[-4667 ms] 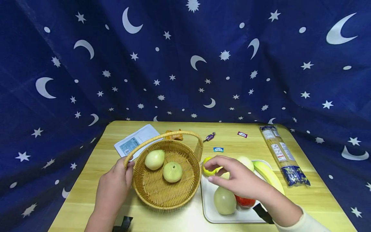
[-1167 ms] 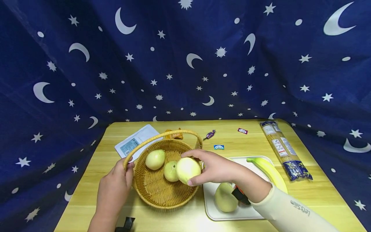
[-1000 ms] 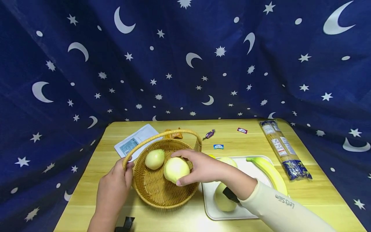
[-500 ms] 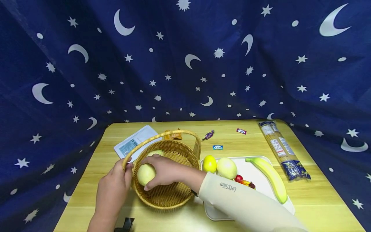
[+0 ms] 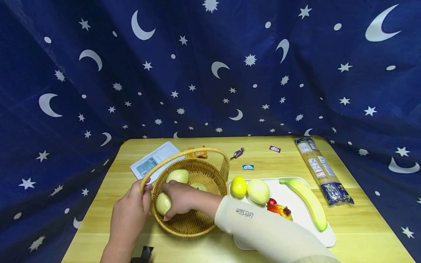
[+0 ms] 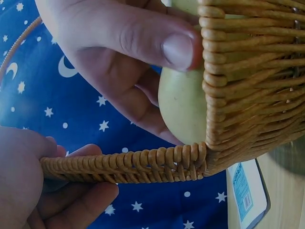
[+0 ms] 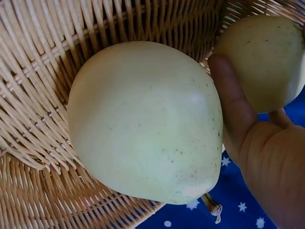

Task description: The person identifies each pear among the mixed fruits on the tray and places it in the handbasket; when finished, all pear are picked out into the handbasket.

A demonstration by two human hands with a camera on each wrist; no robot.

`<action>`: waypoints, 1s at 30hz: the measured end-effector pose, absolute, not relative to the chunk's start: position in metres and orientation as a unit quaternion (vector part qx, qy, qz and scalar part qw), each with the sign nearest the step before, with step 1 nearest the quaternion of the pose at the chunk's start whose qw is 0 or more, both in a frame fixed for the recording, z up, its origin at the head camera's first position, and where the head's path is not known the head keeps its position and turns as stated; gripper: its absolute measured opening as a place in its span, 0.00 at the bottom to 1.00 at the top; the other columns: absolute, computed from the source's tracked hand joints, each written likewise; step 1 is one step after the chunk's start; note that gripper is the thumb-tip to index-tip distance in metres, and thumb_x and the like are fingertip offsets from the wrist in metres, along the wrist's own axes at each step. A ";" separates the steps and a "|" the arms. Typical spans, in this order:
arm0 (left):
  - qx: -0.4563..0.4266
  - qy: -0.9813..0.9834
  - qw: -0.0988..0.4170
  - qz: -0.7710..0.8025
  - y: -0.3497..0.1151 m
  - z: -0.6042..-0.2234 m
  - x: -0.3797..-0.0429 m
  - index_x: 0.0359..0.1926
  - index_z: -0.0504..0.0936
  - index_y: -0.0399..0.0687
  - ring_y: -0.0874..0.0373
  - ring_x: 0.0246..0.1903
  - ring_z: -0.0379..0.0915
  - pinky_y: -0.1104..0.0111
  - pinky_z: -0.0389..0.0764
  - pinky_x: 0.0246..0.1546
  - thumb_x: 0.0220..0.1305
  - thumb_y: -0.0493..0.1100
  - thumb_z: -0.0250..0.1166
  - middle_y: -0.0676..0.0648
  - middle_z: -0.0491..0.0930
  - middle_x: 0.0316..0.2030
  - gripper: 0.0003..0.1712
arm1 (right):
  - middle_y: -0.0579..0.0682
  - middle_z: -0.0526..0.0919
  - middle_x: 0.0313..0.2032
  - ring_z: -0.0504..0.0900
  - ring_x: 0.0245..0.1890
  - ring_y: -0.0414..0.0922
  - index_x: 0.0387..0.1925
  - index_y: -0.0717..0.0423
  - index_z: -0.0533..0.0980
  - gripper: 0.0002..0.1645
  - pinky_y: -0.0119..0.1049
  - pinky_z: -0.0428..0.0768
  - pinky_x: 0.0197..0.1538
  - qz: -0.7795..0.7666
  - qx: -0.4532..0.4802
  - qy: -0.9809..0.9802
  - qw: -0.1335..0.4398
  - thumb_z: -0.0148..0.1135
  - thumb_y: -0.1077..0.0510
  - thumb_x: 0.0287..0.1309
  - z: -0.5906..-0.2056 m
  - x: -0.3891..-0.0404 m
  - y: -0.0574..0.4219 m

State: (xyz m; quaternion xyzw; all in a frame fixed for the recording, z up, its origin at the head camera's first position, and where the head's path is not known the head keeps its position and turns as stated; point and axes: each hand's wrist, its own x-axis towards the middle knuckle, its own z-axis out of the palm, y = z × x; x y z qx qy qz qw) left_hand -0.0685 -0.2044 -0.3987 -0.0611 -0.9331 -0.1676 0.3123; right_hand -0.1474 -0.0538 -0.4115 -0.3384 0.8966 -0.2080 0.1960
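A round wicker basket (image 5: pixel 187 225) stands on the table, its arched handle rising over it. My left hand (image 5: pixel 129 215) grips that handle at its left end, fingers curled round it in the left wrist view. Inside the basket's left part, my right hand (image 5: pixel 181 199) holds a pale green pear (image 5: pixel 163 204), the thumb pressed on it. Behind it lies another pear (image 5: pixel 178 176). A third pear (image 5: pixel 198 187) is partly hidden by the right hand. In the right wrist view, a large speckled pear (image 7: pixel 143 124) with a stem fills the foreground.
The white tray (image 5: pixel 304 233) on the right holds a lemon (image 5: pixel 238 187), a pear (image 5: pixel 258 191), a red-and-yellow fruit (image 5: pixel 279 210) and a banana (image 5: pixel 309 202). The right sleeve covers its front. Candies (image 5: pixel 248 167), a white packet (image 5: pixel 156 159) and pasta packs (image 5: pixel 323 170) lie around.
My right hand has carried a pear from the tray over the basket and down into its left part. The pear behind now lies turned. My left hand has stayed on the handle.
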 end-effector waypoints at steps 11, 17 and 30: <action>-0.071 -0.925 0.331 -0.170 -0.205 -0.402 -0.069 0.47 0.76 0.36 0.47 0.12 0.71 0.55 0.68 0.11 0.63 0.38 0.66 0.37 0.83 0.28 0.15 | 0.39 0.74 0.48 0.77 0.45 0.38 0.57 0.40 0.70 0.51 0.32 0.75 0.49 -0.114 -0.351 0.914 0.166 0.85 0.42 0.25 -0.417 -0.143 -0.063; -0.076 -0.925 0.332 -0.170 -0.205 -0.402 -0.069 0.47 0.76 0.35 0.49 0.12 0.70 0.56 0.67 0.11 0.62 0.38 0.66 0.37 0.82 0.27 0.15 | 0.42 0.73 0.50 0.77 0.45 0.40 0.60 0.42 0.69 0.54 0.33 0.76 0.48 -0.074 -0.354 0.918 0.162 0.84 0.41 0.25 -0.420 -0.141 -0.066; -0.076 -0.928 0.325 -0.166 -0.205 -0.401 -0.069 0.48 0.76 0.34 0.54 0.12 0.69 0.59 0.67 0.11 0.63 0.37 0.65 0.38 0.83 0.28 0.15 | 0.43 0.72 0.53 0.77 0.47 0.41 0.62 0.44 0.68 0.52 0.33 0.75 0.49 -0.111 -0.358 0.913 0.161 0.82 0.42 0.32 -0.404 -0.144 -0.059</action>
